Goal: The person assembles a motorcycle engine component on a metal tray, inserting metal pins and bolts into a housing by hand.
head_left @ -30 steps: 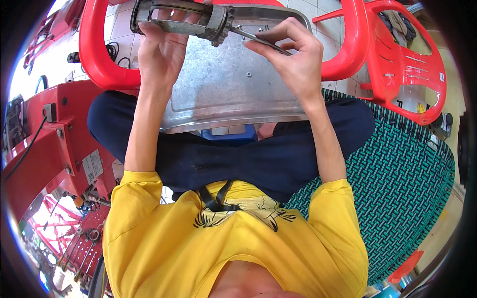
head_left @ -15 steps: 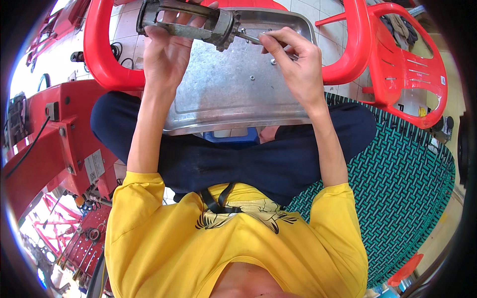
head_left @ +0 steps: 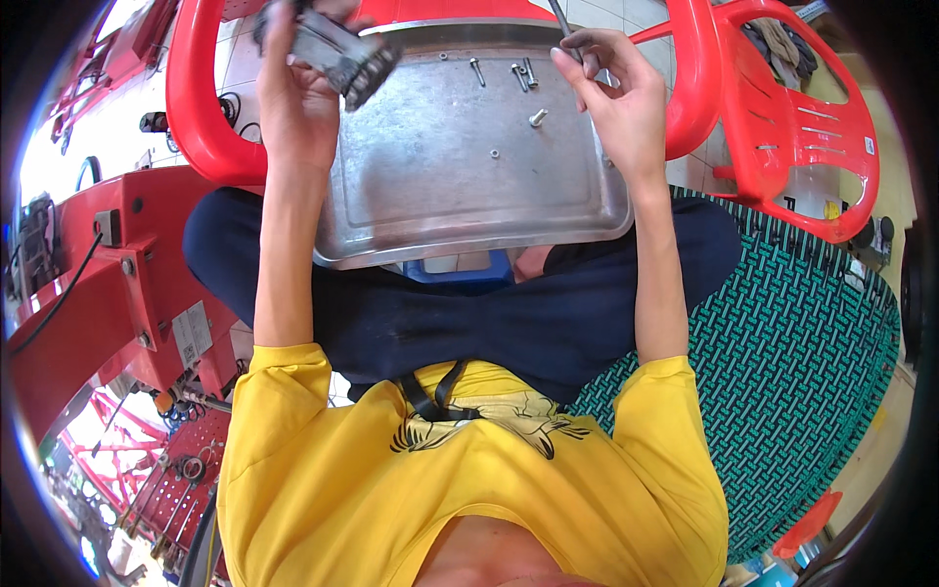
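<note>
My left hand (head_left: 298, 122) grips a grey metal cage-like part (head_left: 333, 47) with a toothed ring at its right end. It is held above the far left of a metal tray (head_left: 421, 196) and looks blurred by motion. My right hand (head_left: 631, 112), at the tray's far right, pinches a thin dark metal rod (head_left: 560, 18); its upper end runs out of the picture. Beneath the hands lie a short thick bolt (head_left: 538, 117), several slimmer bolts (head_left: 477, 72) and two small nuts (head_left: 495, 154).
A red plastic chair (head_left: 220, 147) surrounds the tray, and a second red chair (head_left: 812, 127) stands at the right. Red machinery (head_left: 127, 264) fills the left side. A green woven seat (head_left: 792, 372) is at my right. Below the tray shows a blue object (head_left: 460, 272).
The rod, which reached the toothed end, is now apart from it and points up. My hands have moved apart, the metal part tilting as it went left. More bolts show on the tray.
</note>
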The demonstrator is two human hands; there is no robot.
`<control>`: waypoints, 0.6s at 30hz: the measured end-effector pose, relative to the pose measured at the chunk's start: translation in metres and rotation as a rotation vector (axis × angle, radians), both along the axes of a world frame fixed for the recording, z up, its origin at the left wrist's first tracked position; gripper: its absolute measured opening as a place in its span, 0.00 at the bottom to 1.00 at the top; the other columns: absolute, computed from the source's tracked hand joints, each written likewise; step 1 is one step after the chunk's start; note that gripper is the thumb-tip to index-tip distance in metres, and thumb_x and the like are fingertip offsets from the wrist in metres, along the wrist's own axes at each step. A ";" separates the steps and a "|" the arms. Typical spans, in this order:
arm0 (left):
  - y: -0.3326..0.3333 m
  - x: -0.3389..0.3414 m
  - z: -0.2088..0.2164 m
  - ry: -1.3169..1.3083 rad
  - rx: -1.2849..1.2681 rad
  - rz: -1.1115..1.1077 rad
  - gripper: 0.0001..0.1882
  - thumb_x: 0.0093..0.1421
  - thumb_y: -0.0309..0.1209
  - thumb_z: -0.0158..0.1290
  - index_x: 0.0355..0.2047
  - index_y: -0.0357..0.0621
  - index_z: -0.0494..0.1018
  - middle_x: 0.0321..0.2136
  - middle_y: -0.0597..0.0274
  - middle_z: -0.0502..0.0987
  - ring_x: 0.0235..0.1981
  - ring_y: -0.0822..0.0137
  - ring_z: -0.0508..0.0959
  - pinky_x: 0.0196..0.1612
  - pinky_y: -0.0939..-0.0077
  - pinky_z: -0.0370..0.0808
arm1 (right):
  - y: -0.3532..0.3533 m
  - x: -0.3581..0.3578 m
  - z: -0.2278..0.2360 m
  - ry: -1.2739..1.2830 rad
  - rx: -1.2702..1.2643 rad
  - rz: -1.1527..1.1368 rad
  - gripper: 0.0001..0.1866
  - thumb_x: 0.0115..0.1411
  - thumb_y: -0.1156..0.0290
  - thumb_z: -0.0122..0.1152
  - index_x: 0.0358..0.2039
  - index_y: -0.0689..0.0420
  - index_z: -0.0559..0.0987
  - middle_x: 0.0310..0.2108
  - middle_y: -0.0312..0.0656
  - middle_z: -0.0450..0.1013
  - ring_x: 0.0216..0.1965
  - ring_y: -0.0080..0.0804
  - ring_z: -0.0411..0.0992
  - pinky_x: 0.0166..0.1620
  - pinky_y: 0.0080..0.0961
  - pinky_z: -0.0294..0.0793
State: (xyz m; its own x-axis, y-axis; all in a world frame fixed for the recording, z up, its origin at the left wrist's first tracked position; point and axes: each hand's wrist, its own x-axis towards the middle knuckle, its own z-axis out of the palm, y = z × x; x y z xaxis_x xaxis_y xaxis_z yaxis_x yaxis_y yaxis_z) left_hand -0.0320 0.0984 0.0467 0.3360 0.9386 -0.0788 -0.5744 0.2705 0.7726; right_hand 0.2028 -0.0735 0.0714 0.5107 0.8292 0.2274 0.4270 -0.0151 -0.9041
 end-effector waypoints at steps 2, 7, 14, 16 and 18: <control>-0.009 0.004 0.006 0.269 0.079 -0.134 0.25 0.67 0.44 0.55 0.51 0.32 0.71 0.41 0.43 0.81 0.40 0.56 0.84 0.46 0.61 0.83 | 0.002 0.008 -0.004 -0.087 -0.037 0.000 0.08 0.60 0.76 0.67 0.40 0.58 0.83 0.26 0.35 0.73 0.29 0.19 0.71 0.28 0.18 0.73; -0.034 0.018 0.008 0.637 0.395 -0.263 0.26 0.62 0.48 0.60 0.45 0.34 0.78 0.28 0.50 0.84 0.27 0.67 0.86 0.33 0.79 0.81 | 0.009 0.028 -0.033 -0.304 -0.101 0.004 0.09 0.59 0.79 0.63 0.41 0.60 0.81 0.35 0.44 0.74 0.33 0.34 0.76 0.37 0.27 0.78; -0.032 0.021 -0.001 0.720 0.262 -0.385 0.28 0.65 0.55 0.53 0.35 0.36 0.79 0.22 0.55 0.82 0.22 0.72 0.82 0.29 0.80 0.77 | 0.000 0.024 -0.040 -0.366 -0.513 -0.006 0.15 0.59 0.77 0.62 0.47 0.57 0.77 0.49 0.52 0.68 0.49 0.55 0.74 0.54 0.45 0.74; -0.030 0.021 -0.003 0.715 0.194 -0.468 0.25 0.69 0.51 0.48 0.42 0.37 0.75 0.26 0.53 0.81 0.23 0.67 0.83 0.27 0.76 0.79 | -0.002 0.030 -0.056 -0.590 -0.380 0.013 0.14 0.60 0.77 0.63 0.47 0.57 0.76 0.45 0.49 0.67 0.38 0.45 0.76 0.45 0.39 0.78; -0.031 0.024 -0.007 0.638 0.146 -0.517 0.26 0.70 0.52 0.45 0.45 0.37 0.74 0.27 0.51 0.81 0.23 0.65 0.83 0.27 0.76 0.79 | -0.007 0.036 -0.067 -0.650 -0.354 0.020 0.14 0.61 0.77 0.63 0.48 0.56 0.76 0.44 0.47 0.67 0.33 0.40 0.77 0.41 0.36 0.79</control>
